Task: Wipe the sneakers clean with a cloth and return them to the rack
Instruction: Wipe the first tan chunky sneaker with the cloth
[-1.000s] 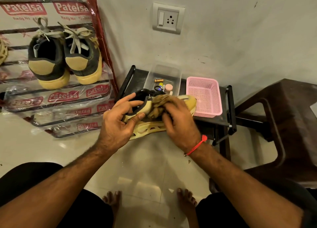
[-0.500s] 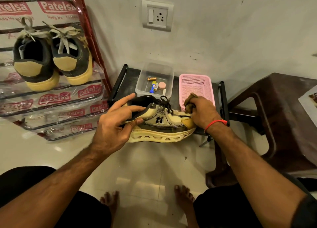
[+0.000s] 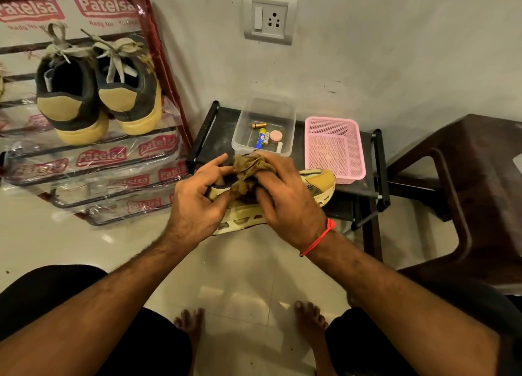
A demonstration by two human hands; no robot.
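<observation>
Nearest, two bare feet [image 3: 192,322] on a glossy tile floor [image 3: 240,262], between the person's knees.

Item: left hand [image 3: 197,203]. Fingers curled around the heel end of the sneaker [image 3: 316,182], thumb and forefinger pinching the collar; the grip looks firm.

Item: right hand [image 3: 288,203], red thread [image 3: 319,238] at the wrist. Fingers closed on a crumpled brown cloth [image 3: 247,175], pressing it onto the upper near the tongue.

Item: sneaker, cream and tan, chunky cut-out sole. Held on its side in the air in front of the low black desk [image 3: 220,127], toe to the right. Likely light, the sole springy yet stiff, the upper soft enough to dent under pressure. Best held at the heel or collar, or under the midsole, leaving the upper free for wiping.

Item: cloth. Limp, bunches easily, needs a full-hand hold.

Beyond, on the desk: clear tub [image 3: 245,144] of small oddments, pink basket [image 3: 356,160].

Far left: rack [image 3: 158,50], plastic-wrapped, carrying a dark pair [image 3: 99,93], heels outward. Room beside them cannot be judged.
</observation>
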